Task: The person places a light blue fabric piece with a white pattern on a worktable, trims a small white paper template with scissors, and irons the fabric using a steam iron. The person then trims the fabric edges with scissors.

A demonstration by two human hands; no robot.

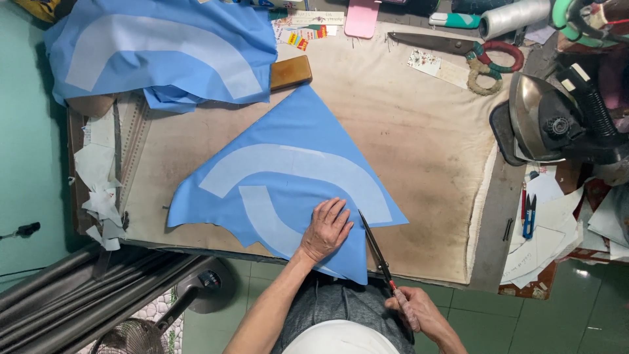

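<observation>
**Hands at the blue cloth: press flat, cut along the edge**

Left hand [325,229] spread flat, palm down, on blue cloth [288,177] near its right edge. Right hand [413,311] clenched round scissors [375,248], blades slightly apart just beside that edge. Better to keep cloth pressed smooth, blades low, fingers away. Both forearms reaching from below the cloth.

Bare padded table top [419,170] right of the blue fabric piece [288,177]: open passage. Obstacles: iron [550,121] far right; large shears [458,47] beyond; folded blue pile [164,52] and wooden block [290,71] behind-left.
</observation>
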